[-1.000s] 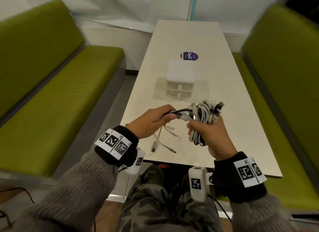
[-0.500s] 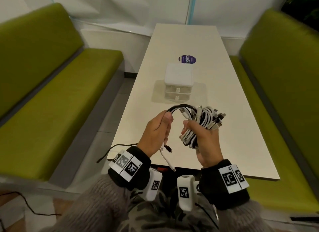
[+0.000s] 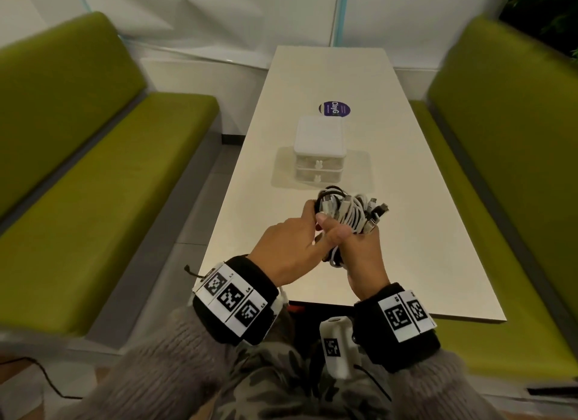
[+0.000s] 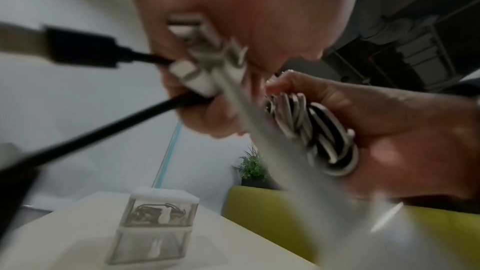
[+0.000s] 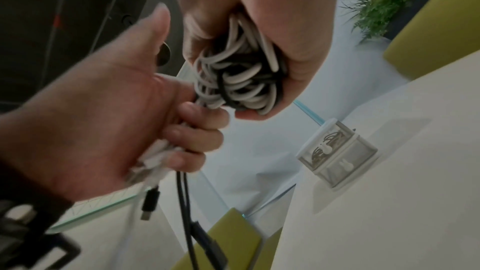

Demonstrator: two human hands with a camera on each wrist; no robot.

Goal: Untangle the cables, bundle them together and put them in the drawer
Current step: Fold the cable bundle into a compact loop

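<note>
The right hand (image 3: 359, 257) is clenched round a bundle (image 3: 350, 213) of white and black cables, held upright above the near end of the desk (image 3: 438, 232). The plugs fan out at the top of the bundle, and its lower loops hang out below the fist. In the right wrist view, the right hand (image 5: 272, 17) wraps the coiled loops of the bundle (image 5: 239, 75) tightly.

The left hand (image 3: 287, 247) sits just beside the right one, touching it, with its fingers curled round cable ends at the side of the bundle. The left wrist view is blurred, yet it shows the left hand (image 4: 233, 28) grasping white plugs and a black cable (image 4: 103, 130) that runs away to the lower left. From the right wrist view, black cable ends hang down below the left hand (image 5: 109, 120).

The drawer box (image 3: 319, 152) stands further along the desk, well apart from the hands, with both drawers closed. Its top drawer (image 4: 159, 214) has dark cables inside. Beyond it lies a round purple sticker (image 3: 334, 109). Green benches (image 3: 93, 175) flank the desk on both sides.
</note>
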